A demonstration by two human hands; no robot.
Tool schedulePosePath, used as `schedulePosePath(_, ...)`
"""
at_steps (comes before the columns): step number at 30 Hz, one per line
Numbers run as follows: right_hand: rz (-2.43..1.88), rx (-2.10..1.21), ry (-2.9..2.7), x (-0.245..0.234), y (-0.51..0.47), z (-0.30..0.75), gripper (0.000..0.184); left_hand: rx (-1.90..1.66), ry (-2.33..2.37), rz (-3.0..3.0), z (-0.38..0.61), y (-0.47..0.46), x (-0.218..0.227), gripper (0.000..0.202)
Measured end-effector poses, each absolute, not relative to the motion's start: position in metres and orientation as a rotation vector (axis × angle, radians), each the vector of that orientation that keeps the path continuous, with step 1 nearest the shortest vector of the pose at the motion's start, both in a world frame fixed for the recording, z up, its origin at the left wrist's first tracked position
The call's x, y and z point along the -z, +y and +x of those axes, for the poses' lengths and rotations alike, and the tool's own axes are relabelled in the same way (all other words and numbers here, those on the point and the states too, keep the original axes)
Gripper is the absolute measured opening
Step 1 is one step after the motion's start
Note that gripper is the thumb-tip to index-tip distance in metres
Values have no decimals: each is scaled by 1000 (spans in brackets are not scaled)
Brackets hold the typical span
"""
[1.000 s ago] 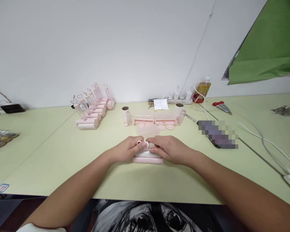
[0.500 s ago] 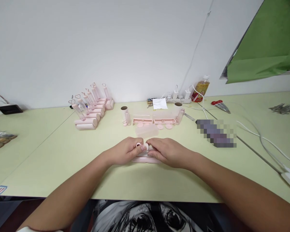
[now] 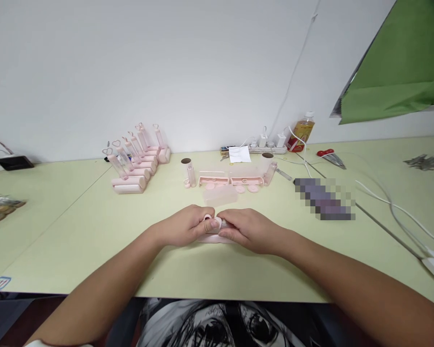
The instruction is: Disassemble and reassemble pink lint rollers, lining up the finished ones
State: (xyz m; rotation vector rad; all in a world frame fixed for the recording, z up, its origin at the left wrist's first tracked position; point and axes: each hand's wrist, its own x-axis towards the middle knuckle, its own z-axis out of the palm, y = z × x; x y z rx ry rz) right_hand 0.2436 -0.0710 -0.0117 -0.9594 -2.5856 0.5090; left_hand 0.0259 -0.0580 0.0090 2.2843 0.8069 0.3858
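The left hand (image 3: 186,225) grips a pale cap (image 3: 219,222), the right hand (image 3: 253,230) a clear tube (image 3: 224,223) meeting it, both over the pink case (image 3: 215,239); a frosted sleeve (image 3: 220,195) lies beyond that case from the person.

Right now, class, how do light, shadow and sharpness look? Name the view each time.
Head view: soft, even light on the wall, faint shadows on the table; head view: coarse pixel blocks over the dark object at right; head view: blurred small items at the left edge; head view: the pale part between left hand and right hand lacks clear detail.
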Motion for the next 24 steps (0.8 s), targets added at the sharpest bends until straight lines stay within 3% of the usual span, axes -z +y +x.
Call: schedulePosePath(24,-915,-759,-2449,7,-72,244,26,-476,810,2253,29,-59,-4,43)
